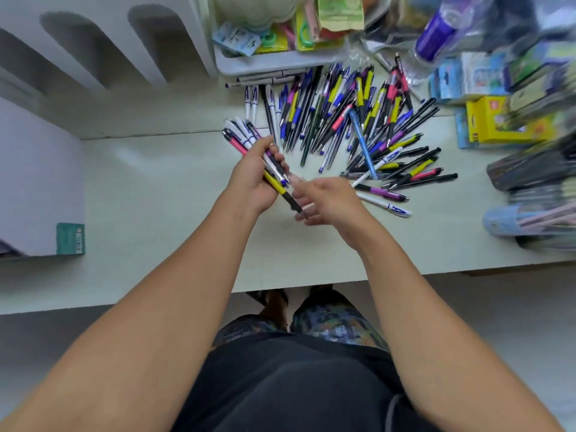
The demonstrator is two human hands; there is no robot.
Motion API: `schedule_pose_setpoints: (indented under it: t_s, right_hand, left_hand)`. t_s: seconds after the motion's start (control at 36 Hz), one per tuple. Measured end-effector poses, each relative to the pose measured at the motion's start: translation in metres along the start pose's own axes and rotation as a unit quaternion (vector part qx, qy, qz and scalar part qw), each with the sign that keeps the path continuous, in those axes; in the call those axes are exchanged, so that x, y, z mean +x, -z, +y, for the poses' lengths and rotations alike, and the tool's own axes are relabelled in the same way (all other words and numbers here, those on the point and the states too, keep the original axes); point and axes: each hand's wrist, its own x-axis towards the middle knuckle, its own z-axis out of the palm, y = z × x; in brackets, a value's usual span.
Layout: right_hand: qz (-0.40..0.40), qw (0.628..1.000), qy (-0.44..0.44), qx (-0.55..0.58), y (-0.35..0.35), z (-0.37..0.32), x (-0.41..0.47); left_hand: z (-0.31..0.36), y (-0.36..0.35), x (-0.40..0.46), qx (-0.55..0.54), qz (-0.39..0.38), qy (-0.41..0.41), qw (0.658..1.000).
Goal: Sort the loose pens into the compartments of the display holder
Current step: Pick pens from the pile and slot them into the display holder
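Dozens of loose ballpoint pens [352,120] with black, yellow, pink, purple and blue barrels lie fanned in a heap on the pale green tabletop [149,188], ahead and right of my hands. My left hand [254,179] grips a mixed bundle of pens [249,141], fingers curled round it, tips pointing down toward my right hand [327,201]. That right hand is motion-blurred; fingers look loosely spread just beside the bundle's lower tips, and I cannot tell if it pinches anything. White display holder [103,51] with arched compartments stands at far left, well apart from the heap. Grey plastic tray [280,59] of packaged stationery sits right behind the pens, touching the heap's far edge. Clear bottle with purple label [436,32] lies at the back right. Yellow cardboard box [505,123] and blurred stacks of packets crowd the right edge, beside the pile. Light blue pencil pouch [511,219] lies at near right. Small teal card [70,238] leans at left against a white panel.
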Motion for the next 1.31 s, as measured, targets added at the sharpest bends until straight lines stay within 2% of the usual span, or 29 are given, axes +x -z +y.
schedule_pose_setpoints:
  t_s: [0.08, 0.25, 0.36, 0.42, 0.47, 0.56, 0.69, 0.78, 0.83, 0.89, 0.97, 1.08, 1.19, 1.31]
  right_hand:
    - [-0.103, 0.993, 0.026, -0.05, -0.004, 0.007, -0.006]
    - [-0.231, 0.96, 0.039, -0.153, 0.024, -0.019, 0.009]
    - [-0.272, 0.956, 0.054, -0.095, 0.02, -0.035, 0.013]
    - [-0.285, 0.952, 0.069, -0.087, -0.002, -0.04, 0.013]
    - [-0.298, 0.947, 0.081, -0.085, -0.028, -0.041, 0.01]
    - [-0.332, 0.935, 0.091, -0.09, -0.064, -0.038, 0.0]
    - [-0.394, 0.884, 0.145, -0.206, -0.103, -0.039, -0.026]
    - [-0.406, 0.837, 0.187, -0.316, -0.124, -0.045, -0.036]
    - [-0.393, 0.822, 0.205, -0.358, -0.14, -0.053, -0.041]
    - [-0.347, 0.845, 0.237, -0.332, -0.16, -0.061, -0.044]
    - [-0.309, 0.897, 0.241, -0.203, -0.202, -0.072, -0.053]
    - [-0.321, 0.897, 0.23, -0.199, -0.273, -0.074, -0.074]
    - [-0.331, 0.912, 0.226, -0.084, -0.338, -0.074, -0.101]
    - [-0.305, 0.926, 0.218, -0.035, -0.386, -0.084, -0.115]
  left_hand:
    - [0.005, 0.007, -0.008, -0.043, 0.025, -0.029, 0.998]
    - [0.03, 0.033, -0.038, -0.141, 0.071, -0.117, 0.981]
    - [0.038, 0.061, -0.068, 0.001, 0.147, -0.176, 0.973]
    - [0.03, 0.067, -0.086, 0.064, 0.153, -0.186, 0.969]
    - [0.019, 0.07, -0.104, 0.078, 0.147, -0.196, 0.966]
    - [0.01, 0.078, -0.126, 0.035, 0.132, -0.231, 0.963]
    - [0.009, 0.111, -0.156, 0.056, 0.162, -0.277, 0.945]
    - [0.012, 0.138, -0.171, 0.1, 0.191, -0.284, 0.934]
    - [0.017, 0.157, -0.182, 0.123, 0.208, -0.288, 0.927]
    - [0.024, 0.179, -0.193, 0.138, 0.193, -0.288, 0.928]
    - [0.039, 0.214, -0.21, 0.159, 0.131, -0.273, 0.94]
    - [0.074, 0.256, -0.239, 0.196, 0.054, -0.228, 0.952]
    - [0.118, 0.3, -0.27, 0.164, 0.005, -0.214, 0.963]
    - [0.157, 0.334, -0.295, 0.192, 0.0, -0.206, 0.96]
